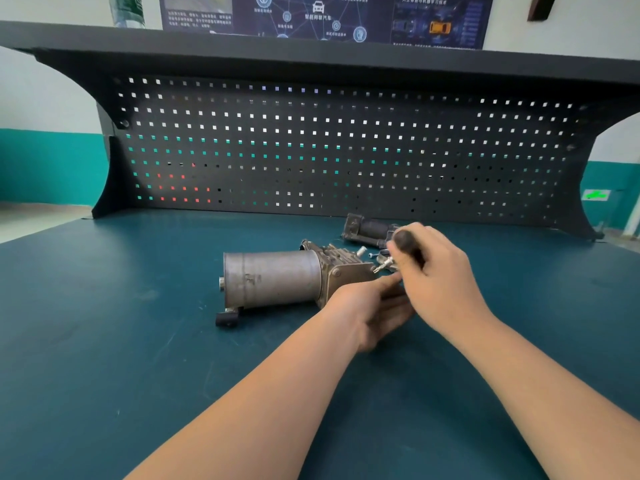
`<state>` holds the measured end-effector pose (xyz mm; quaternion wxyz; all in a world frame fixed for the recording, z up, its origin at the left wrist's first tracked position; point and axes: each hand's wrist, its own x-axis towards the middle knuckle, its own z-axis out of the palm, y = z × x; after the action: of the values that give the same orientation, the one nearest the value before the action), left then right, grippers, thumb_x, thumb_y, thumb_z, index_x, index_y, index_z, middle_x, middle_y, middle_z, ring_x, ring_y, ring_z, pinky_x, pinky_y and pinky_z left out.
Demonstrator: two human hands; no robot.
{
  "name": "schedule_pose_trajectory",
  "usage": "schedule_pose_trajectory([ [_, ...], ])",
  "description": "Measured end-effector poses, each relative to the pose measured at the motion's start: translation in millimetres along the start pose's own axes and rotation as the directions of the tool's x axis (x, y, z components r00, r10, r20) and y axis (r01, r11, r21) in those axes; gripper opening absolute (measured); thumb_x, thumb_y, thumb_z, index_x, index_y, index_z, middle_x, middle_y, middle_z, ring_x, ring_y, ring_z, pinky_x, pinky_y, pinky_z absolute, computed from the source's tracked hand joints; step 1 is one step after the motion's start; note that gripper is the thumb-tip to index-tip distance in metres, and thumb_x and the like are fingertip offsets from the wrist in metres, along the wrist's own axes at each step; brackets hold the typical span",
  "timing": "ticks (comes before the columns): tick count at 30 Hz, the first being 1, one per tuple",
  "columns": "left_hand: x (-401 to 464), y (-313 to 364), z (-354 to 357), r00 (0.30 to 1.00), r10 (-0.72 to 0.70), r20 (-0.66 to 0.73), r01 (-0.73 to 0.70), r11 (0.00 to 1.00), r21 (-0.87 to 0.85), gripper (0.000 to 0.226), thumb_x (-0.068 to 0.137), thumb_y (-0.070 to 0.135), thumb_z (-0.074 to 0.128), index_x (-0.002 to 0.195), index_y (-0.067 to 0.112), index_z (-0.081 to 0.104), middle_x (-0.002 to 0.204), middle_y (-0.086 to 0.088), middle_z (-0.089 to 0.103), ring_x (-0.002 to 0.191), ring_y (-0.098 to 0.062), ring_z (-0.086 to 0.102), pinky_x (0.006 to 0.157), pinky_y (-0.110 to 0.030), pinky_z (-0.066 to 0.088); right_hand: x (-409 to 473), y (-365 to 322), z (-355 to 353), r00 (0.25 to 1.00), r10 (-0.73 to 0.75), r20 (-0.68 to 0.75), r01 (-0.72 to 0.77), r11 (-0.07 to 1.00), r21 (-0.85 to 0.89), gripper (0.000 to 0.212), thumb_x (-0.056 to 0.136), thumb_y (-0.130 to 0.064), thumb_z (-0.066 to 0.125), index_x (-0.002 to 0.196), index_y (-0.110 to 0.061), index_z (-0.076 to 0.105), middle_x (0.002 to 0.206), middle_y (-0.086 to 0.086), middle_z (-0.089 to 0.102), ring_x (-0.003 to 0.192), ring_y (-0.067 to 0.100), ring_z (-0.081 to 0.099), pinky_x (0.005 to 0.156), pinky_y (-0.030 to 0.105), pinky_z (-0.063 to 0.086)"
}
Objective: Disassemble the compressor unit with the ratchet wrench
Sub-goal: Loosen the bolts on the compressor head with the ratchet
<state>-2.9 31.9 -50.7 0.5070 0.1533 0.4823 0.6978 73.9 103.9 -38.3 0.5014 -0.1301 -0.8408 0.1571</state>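
Note:
The compressor unit (pixel 273 277), a grey metal cylinder with a cast finned head on its right end, lies on its side on the green bench top (pixel 104 341). My left hand (pixel 372 306) holds the head end from below and in front. My right hand (pixel 436 271) grips the black handle of the ratchet wrench (pixel 405 242); the wrench's metal tip (pixel 382 264) points at the head. Most of the wrench is hidden inside my fist.
A separate dark cast part (pixel 369 230) lies behind the compressor near the black pegboard (pixel 311 150). A loose bolt (pixel 361 251) and small fittings lie between them. A black rubber mount (pixel 227 318) sticks out under the cylinder's left end.

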Motion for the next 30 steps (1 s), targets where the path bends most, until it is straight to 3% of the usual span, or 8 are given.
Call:
schedule_pose_trajectory([
  [7, -1, 1, -1, 0.989, 0.126, -0.075, -0.127, 0.992, -0.001, 0.019, 0.092, 0.005, 0.057, 0.107, -0.007, 0.06, 0.085, -0.017, 0.064, 0.065, -0.021, 0.064, 0.051, -0.023, 0.057, 6, 10, -7, 0.935, 0.35, -0.061, -0.347, 0.936, 0.053, 0.03, 0.093, -0.039, 0.052, 0.069, -0.022, 0.051, 0.052, -0.006, 0.054, 0.047, 0.008, 0.054, 0.051, 0.024, 0.039],
  [9, -2, 3, -2, 0.941, 0.319, -0.112, -0.269, 0.907, 0.323, 0.018, 0.092, 0.015, 0.058, 0.087, -0.001, 0.064, 0.077, -0.016, 0.066, 0.056, -0.021, 0.064, 0.055, -0.031, 0.059, 8, 18, -6, 0.872, 0.489, -0.024, -0.48, 0.864, 0.149, 0.037, 0.096, -0.037, 0.047, 0.07, -0.011, 0.049, 0.048, 0.0, 0.053, 0.034, 0.01, 0.049, 0.042, 0.025, 0.04],
  [11, -1, 13, -10, 0.73, 0.683, -0.022, -0.346, 0.398, 0.85, 0.036, 0.092, 0.032, 0.055, 0.066, 0.008, 0.059, 0.07, -0.012, 0.068, 0.059, -0.025, 0.06, 0.06, -0.036, 0.054, 9, 26, -2, 0.804, 0.594, 0.005, -0.574, 0.774, 0.268, 0.037, 0.098, -0.033, 0.043, 0.075, -0.005, 0.049, 0.046, 0.001, 0.051, 0.029, 0.012, 0.045, 0.034, 0.022, 0.037],
  [13, -4, 30, -22, 0.396, 0.896, 0.202, -0.174, -0.143, 0.974, 0.038, 0.09, 0.044, 0.051, 0.064, 0.017, 0.056, 0.069, -0.003, 0.066, 0.07, -0.025, 0.053, 0.065, -0.032, 0.039, 10, 32, 0, 0.76, 0.649, 0.022, -0.618, 0.713, 0.332, 0.037, 0.098, -0.032, 0.041, 0.077, -0.003, 0.05, 0.044, 0.0, 0.05, 0.028, 0.014, 0.043, 0.033, 0.021, 0.035],
  [14, -6, 38, -30, 0.354, 0.901, 0.251, -0.094, -0.233, 0.968, 0.036, 0.089, 0.051, 0.048, 0.074, 0.021, 0.062, 0.078, 0.0, 0.068, 0.081, -0.024, 0.055, 0.073, -0.034, 0.036, 9, 35, 1, 0.748, 0.663, 0.03, -0.629, 0.692, 0.354, 0.037, 0.098, -0.032, 0.041, 0.075, -0.004, 0.049, 0.043, -0.001, 0.05, 0.028, 0.015, 0.043, 0.034, 0.022, 0.035],
  [17, -3, 51, -56, 0.673, 0.734, 0.091, 0.152, -0.258, 0.954, 0.072, 0.081, 0.078, 0.023, 0.129, 0.031, 0.051, 0.132, 0.0, 0.055, 0.127, -0.026, 0.042, 0.106, -0.047, 0.021, 8, 40, 3, 0.708, 0.704, 0.061, -0.655, 0.622, 0.428, 0.039, 0.096, -0.03, 0.044, 0.066, -0.006, 0.046, 0.039, -0.002, 0.047, 0.029, 0.017, 0.041, 0.036, 0.025, 0.036],
  [19, -3, 47, -63, 0.773, 0.634, 0.007, 0.275, -0.346, 0.897, 0.088, 0.075, 0.083, 0.006, 0.14, 0.031, 0.036, 0.14, -0.005, 0.046, 0.128, -0.033, 0.038, 0.105, -0.053, 0.02, 9, 40, 3, 0.678, 0.732, 0.068, -0.669, 0.576, 0.47, 0.036, 0.096, -0.03, 0.045, 0.068, -0.006, 0.046, 0.039, -0.001, 0.044, 0.028, 0.017, 0.037, 0.034, 0.023, 0.034],
  [30, -24, 21, -16, 0.654, 0.725, -0.217, 0.536, -0.242, 0.809, 0.074, 0.084, 0.074, 0.025, 0.126, 0.017, 0.046, 0.126, -0.014, 0.046, 0.116, -0.037, 0.041, 0.101, -0.057, 0.026, 13, 40, -2, 0.626, 0.763, 0.163, -0.66, 0.408, 0.631, 0.029, 0.096, -0.03, 0.049, 0.079, -0.006, 0.046, 0.043, 0.003, 0.038, 0.031, 0.014, 0.028, 0.033, 0.021, 0.026],
])
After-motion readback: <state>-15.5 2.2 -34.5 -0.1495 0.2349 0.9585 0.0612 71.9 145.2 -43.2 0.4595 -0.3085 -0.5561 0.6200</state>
